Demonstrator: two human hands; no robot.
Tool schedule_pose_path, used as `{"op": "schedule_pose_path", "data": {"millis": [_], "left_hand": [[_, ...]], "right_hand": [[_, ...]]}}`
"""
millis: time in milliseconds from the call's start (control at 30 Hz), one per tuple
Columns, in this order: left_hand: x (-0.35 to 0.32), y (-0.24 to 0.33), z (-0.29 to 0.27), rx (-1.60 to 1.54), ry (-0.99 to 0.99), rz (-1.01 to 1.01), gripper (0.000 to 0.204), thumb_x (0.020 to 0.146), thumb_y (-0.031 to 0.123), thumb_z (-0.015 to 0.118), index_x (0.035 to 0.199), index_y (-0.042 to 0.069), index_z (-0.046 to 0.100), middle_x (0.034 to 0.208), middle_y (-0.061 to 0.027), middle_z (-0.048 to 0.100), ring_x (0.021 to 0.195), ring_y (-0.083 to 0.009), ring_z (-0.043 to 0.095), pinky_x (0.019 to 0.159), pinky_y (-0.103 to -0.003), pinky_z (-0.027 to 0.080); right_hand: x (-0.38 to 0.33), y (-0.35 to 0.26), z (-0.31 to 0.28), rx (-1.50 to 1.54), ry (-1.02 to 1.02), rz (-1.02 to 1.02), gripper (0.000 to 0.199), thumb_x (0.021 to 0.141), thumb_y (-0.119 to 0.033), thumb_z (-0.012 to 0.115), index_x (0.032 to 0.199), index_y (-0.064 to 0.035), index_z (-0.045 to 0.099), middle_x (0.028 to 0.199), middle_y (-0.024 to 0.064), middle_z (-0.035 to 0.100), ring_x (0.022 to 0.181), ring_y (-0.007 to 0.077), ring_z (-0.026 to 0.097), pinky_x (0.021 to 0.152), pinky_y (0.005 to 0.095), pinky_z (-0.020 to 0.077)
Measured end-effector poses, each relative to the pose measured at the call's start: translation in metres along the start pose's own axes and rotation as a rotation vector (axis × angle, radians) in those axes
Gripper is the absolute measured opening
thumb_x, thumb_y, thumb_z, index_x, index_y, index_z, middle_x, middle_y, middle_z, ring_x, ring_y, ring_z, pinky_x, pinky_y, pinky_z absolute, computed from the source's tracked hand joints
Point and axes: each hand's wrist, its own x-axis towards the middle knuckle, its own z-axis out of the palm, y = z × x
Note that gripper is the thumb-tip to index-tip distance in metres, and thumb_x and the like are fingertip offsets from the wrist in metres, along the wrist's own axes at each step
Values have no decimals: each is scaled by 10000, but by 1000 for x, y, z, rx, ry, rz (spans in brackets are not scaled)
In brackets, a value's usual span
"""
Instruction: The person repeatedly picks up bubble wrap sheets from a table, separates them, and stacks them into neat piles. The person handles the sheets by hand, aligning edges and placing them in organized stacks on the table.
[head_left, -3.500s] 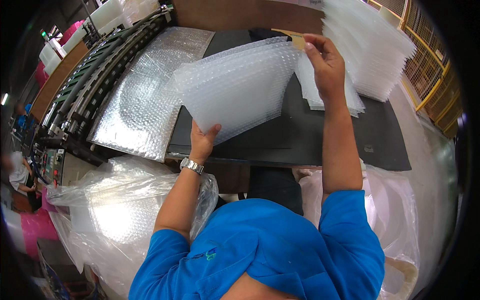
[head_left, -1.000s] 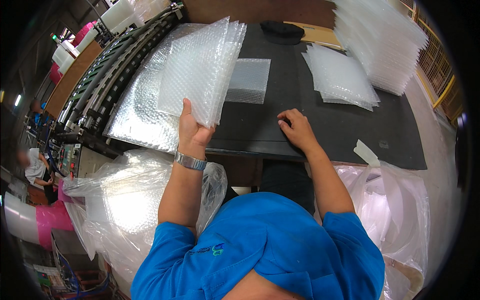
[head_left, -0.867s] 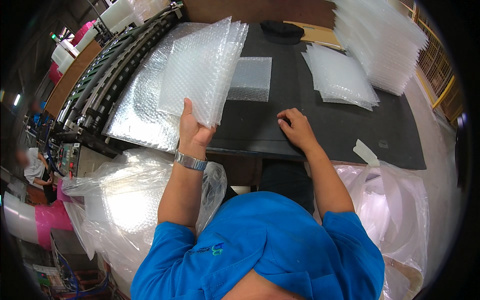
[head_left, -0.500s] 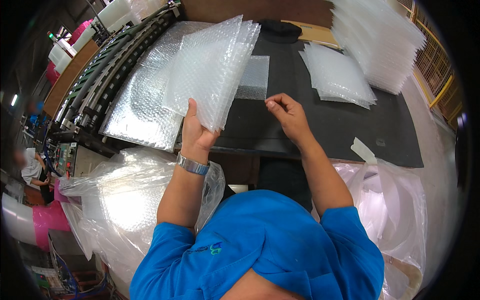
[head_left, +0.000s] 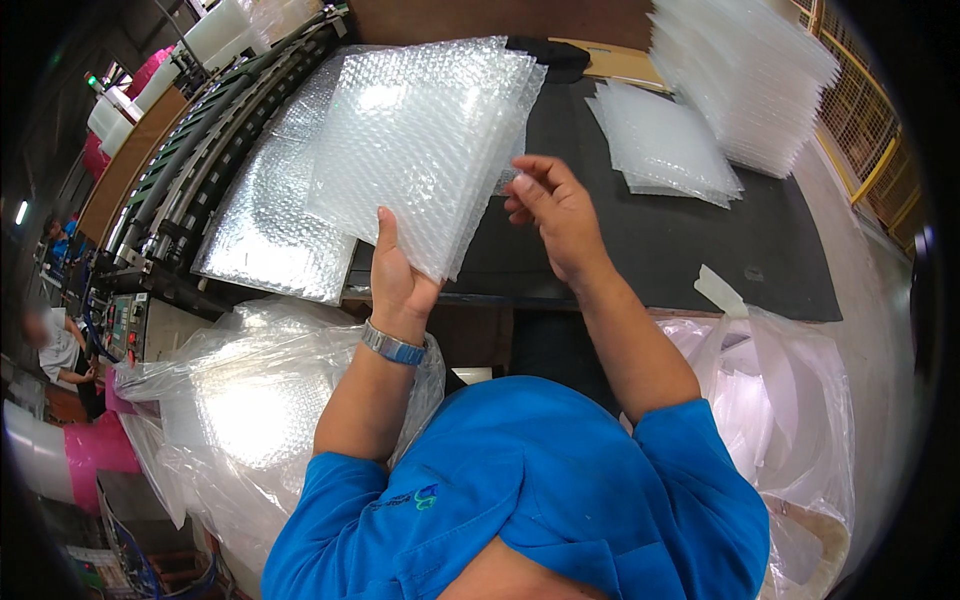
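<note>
The left hand's (head_left: 405,285) fingers are clamped on the bubble sheets (head_left: 420,150) at their near corner, thumb on the upper face. The right hand's (head_left: 565,225) fingers are curled, thumb close to the index; I cannot tell whether they pinch anything. They are just beside the sheets' right edge, over 1 flat piece (head_left: 508,183) on the black mat (head_left: 690,250). The held sheets are tilted, above the mat and a silver sheet (head_left: 270,225). Farther right lie a low pile (head_left: 665,140) and a tall stack (head_left: 745,85); beyond, a black cap (head_left: 560,60) and cardboard (head_left: 622,66). Rollers (head_left: 200,150) stand far left; 2 plastic bags (head_left: 770,400) flank the person.
</note>
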Motion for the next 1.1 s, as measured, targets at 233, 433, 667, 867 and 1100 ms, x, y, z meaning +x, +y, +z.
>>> {"op": "schedule_pose_path", "data": {"millis": [233, 433, 667, 867, 1100], "left_hand": [[-5, -3, 1, 92, 31, 82, 522, 906, 376, 362, 1263, 2, 294, 1251, -161, 400, 1120, -299, 432, 925, -412, 387], [-4, 3, 6, 265, 9, 215, 509, 909, 357, 376, 1229, -35, 325, 1209, -184, 433, 1087, -297, 463, 907, -413, 403], [4, 13, 5, 318, 37, 83, 491, 918, 335, 351, 1236, -38, 319, 1199, -195, 436, 1078, -314, 468, 907, -415, 401], [11, 12, -12, 188, -8, -42, 493, 923, 332, 330, 1250, -36, 301, 1221, -208, 415, 1099, -325, 447, 930, -433, 379], [12, 12, -19, 149, -16, -87, 495, 922, 336, 329, 1252, -31, 299, 1220, -210, 416, 1094, -321, 453, 918, -438, 393]], "right_hand": [[31, -45, -28, -543, 75, -258, 332, 824, -134, 539, 1133, -31, 474, 970, 62, 539, 754, 82, 511, 642, 227, 427], [35, -35, -34, -490, -74, 37, 487, 751, -151, 603, 1168, -25, 385, 819, 100, 564, 601, 117, 502, 524, 251, 424], [28, -37, -29, -481, -231, 229, 556, 761, -179, 610, 1198, 0, 317, 631, 46, 534, 372, 75, 394, 342, 213, 317], [24, -35, -25, -385, -264, 255, 494, 784, -175, 579, 1184, -14, 337, 591, 26, 507, 358, 52, 364, 323, 203, 299], [26, -26, -27, -270, -353, 408, 491, 804, -186, 562, 1218, -60, 328, 572, -1, 460, 344, 42, 336, 317, 199, 290]]}}
